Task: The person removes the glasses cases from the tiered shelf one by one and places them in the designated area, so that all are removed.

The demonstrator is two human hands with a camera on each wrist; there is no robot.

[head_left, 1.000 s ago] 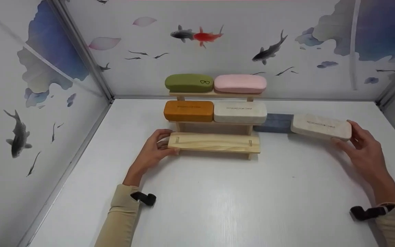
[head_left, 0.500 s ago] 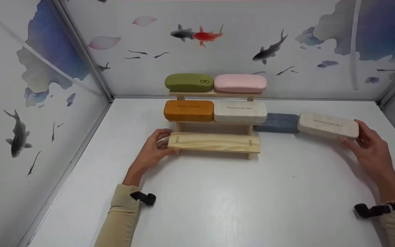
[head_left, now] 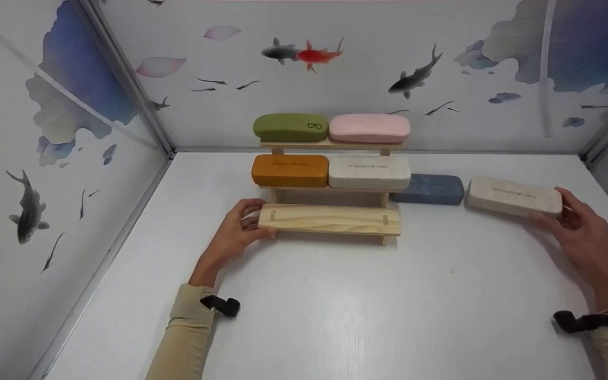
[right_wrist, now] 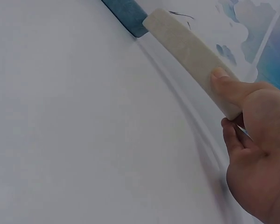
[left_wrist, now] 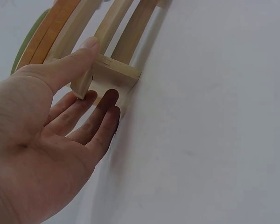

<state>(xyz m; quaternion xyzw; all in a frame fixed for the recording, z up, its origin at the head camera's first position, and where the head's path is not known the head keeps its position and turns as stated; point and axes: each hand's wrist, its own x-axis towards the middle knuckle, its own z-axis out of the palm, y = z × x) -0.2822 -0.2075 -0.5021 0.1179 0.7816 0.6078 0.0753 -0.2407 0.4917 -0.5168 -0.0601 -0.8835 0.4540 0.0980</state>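
At the right, my right hand (head_left: 583,237) grips one end of a beige glasses case (head_left: 515,197) with lettering on top. In the right wrist view that case (right_wrist: 186,53) is tilted above the table, with the thumb (right_wrist: 228,84) on its side. My left hand (head_left: 233,232) holds the left end of the lowest board of a tiered wooden stand (head_left: 330,219). In the left wrist view the thumb (left_wrist: 79,60) lies on the board's near side and fingertips touch its other side. An orange case (head_left: 290,171) and an off-white case (head_left: 370,173) sit on the middle tier.
On the top tier are a green case (head_left: 290,128) and a pink case (head_left: 370,129). A blue case (head_left: 433,189) lies on the white table (head_left: 357,306) right of the stand. Printed walls (head_left: 219,111) enclose the table at the back and sides.
My right hand has moved to the right with the beige glasses case, uncovering more of the blue case and leaving a gap between them. The left hand and stand have stayed put.
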